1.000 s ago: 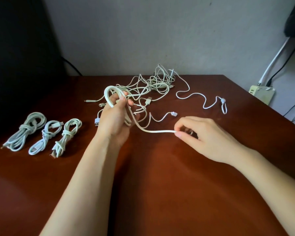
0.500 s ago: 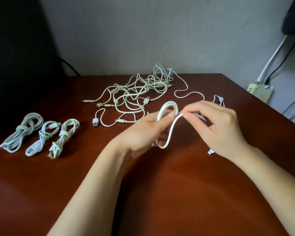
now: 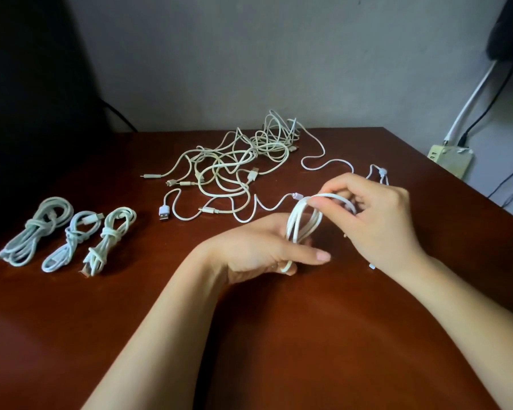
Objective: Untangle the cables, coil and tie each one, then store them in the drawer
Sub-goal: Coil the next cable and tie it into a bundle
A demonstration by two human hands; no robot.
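Note:
A white cable [image 3: 301, 220] is looped into a coil of several turns between both hands above the brown table [image 3: 279, 335]. My left hand [image 3: 261, 247] holds the coil's lower part, thumb stretched out to the right. My right hand [image 3: 373, 214] pinches the coil's top loop with thumb and fingers. A tangle of white cables [image 3: 237, 164] lies behind the hands near the table's back edge. Three coiled and tied cables lie in a row at the left: a pale green one [image 3: 37, 229], a bluish one [image 3: 71, 239] and a cream one [image 3: 108, 236].
A loose white cable [image 3: 323, 162] snakes from the tangle toward a small clip [image 3: 381, 173] at the right. A USB plug [image 3: 164, 213] lies in front of the tangle. Off the table's right edge a power strip [image 3: 450, 159] hangs on the wall with cords. No drawer shows.
My left hand carried the coil from the left, near the tangle, to the table's middle. My right hand came up to meet it, and more turns were wound onto the coil.

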